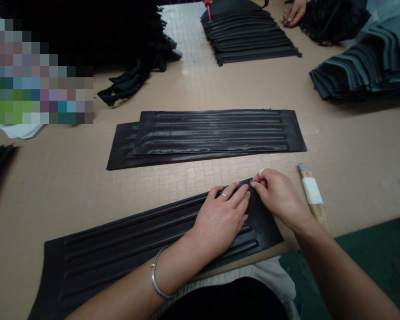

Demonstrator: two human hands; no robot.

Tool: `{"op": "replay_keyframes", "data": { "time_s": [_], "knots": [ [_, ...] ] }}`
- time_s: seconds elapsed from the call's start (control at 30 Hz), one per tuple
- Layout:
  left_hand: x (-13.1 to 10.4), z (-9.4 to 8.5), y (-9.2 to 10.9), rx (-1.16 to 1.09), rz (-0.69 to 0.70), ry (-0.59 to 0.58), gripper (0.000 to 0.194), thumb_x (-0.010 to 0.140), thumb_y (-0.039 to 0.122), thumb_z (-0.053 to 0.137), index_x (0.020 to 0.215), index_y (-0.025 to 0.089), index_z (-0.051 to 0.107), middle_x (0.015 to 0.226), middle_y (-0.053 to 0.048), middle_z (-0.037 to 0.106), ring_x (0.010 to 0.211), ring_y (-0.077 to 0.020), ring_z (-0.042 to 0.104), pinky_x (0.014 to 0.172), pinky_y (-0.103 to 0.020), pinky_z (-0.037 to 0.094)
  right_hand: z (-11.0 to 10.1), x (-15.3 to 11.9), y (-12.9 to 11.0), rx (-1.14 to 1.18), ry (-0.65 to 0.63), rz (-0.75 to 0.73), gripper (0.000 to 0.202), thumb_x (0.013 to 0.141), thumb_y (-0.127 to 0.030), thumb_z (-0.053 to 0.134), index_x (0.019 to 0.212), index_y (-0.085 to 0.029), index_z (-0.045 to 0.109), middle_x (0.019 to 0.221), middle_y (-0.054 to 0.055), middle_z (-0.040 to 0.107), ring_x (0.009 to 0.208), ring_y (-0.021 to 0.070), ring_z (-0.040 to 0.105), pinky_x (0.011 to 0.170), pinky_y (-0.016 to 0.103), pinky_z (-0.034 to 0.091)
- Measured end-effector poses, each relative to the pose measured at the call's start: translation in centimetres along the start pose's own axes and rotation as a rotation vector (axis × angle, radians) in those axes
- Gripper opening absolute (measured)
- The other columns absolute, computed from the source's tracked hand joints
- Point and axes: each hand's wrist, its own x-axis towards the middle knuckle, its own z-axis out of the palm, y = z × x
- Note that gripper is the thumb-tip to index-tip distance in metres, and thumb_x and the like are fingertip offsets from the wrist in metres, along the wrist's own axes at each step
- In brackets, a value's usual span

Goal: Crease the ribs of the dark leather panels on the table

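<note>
A long dark panel [120, 249] with raised parallel ribs lies at a slant along the table's near edge. My left hand [222, 213], with a ring and a bracelet, rests on its right part, fingers slightly spread and pressing flat. At the panel's upper right corner, my right hand [275, 191] pinches the edge between thumb and forefinger; a white wrap covers one fingertip. Beyond them, two similar ribbed panels [216, 131] overlap. A wooden-handled tool [311, 191] with white wrapping lies right of my right hand.
Black material is piled at the back left [120, 35]. A fanned stack of dark strips [253, 35] stands at the back, with layered dark sheets [366, 66] to the right. Another person's hand [295, 12] is at the top right. The table's edge [370, 229] runs along the lower right.
</note>
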Motion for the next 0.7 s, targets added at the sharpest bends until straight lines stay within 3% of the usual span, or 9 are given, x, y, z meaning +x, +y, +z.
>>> {"op": "replay_keyframes", "data": {
  "time_s": [0.33,0.57,0.7],
  "knots": [
    [0.0,0.2,0.0,-0.004,-0.007,0.001,0.047,0.101,0.036,0.054,0.145,0.019,0.052,0.161,-0.001,0.046,0.146,-0.0258,0.043,0.108,-0.047,0.042,-0.5,0.1,0.7,-0.088,-0.104,-0.093,0.011,0.093,-0.021,0.052,0.082,-0.022,0.055,0.086,0.008,0.066,0.082,0.0248,0.058,0.077,0.037,0.040],
    [-0.1,0.4,-0.1,-0.004,-0.005,0.011,0.048,0.101,0.037,0.053,0.147,0.020,0.050,0.163,-0.001,0.043,0.146,-0.0256,0.042,0.108,-0.048,0.041,-1.8,-1.0,1.7,0.324,-0.099,-0.062,0.016,0.097,-0.033,0.053,0.086,-0.022,0.056,0.081,0.002,0.062,0.075,0.0191,0.057,0.070,0.033,0.043],
    [0.1,0.1,0.0,0.025,0.008,0.003,0.045,0.102,0.036,0.051,0.144,0.019,0.052,0.162,-0.001,0.044,0.144,-0.0265,0.043,0.107,-0.048,0.043,-2.6,-3.3,1.8,0.446,-0.039,-0.061,0.014,0.098,-0.033,0.057,0.089,-0.022,0.058,0.088,0.002,0.065,0.086,0.0182,0.062,0.079,0.031,0.048]
  ]
}}
